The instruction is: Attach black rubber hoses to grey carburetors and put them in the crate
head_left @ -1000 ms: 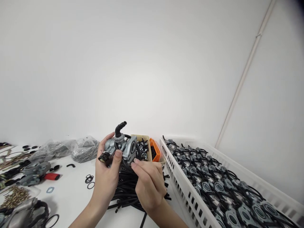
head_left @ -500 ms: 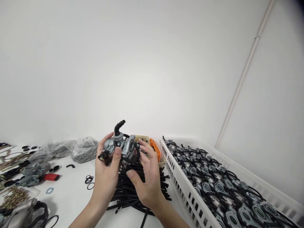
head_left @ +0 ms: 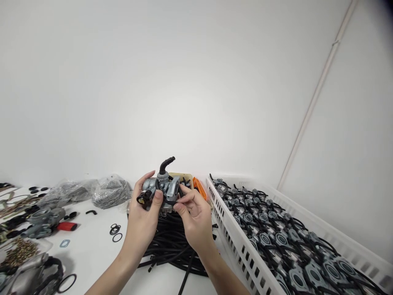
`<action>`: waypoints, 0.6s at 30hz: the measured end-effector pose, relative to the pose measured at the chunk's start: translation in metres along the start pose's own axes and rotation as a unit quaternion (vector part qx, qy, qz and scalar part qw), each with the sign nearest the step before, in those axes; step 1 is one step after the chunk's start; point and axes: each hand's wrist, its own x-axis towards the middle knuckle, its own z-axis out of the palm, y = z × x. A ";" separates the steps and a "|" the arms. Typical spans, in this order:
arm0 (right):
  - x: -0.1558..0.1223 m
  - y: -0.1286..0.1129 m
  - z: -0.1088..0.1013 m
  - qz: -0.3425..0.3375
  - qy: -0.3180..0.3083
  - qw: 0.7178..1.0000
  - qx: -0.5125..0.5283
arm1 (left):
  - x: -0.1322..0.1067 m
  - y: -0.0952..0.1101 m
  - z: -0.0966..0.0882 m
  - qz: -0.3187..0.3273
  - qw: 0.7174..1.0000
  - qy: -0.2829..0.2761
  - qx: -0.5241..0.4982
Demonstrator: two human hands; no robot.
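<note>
Above the heap of black hoses (head_left: 176,246), a grey carburetor (head_left: 161,190) is held up off the white table (head_left: 92,254), its black elbow fitting (head_left: 166,164) pointing up and to the right. It is gripped by the left hand (head_left: 144,223), whose fingers are curled round its back and whose thumb is pressed on its front — a closed, firm hold. At its right flange the right hand (head_left: 195,219) is pinched, thumb and forefinger nearly together on what seems a thin black loop; whether that loop is truly held cannot be told, as it is small and partly hidden. A slip is judged the main risk: if the pinch were loosened, a small part could be dropped into the hoses below and lost among so much black. A tan bin (head_left: 184,180) of small parts stands just behind, with an orange piece (head_left: 199,188) beside it. To the right a white crate (head_left: 245,250) is filled with like carburetors — a knock of the right elbow could jostle it. Loose rings (head_left: 116,232) and bagged parts (head_left: 110,191) lie to the left.
</note>
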 end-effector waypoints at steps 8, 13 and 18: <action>0.004 0.000 -0.006 0.046 0.009 0.998 -0.034 | 0.004 -0.006 0.000 -0.020 0.999 -0.012 -0.024; 0.000 -0.016 -0.012 0.036 -0.026 0.999 -0.015 | 0.014 -0.006 -0.008 -0.110 0.975 -0.040 -0.191; -0.005 -0.036 -0.021 0.000 -0.037 0.998 -0.052 | 0.020 0.012 -0.021 -0.212 0.920 -0.064 -0.323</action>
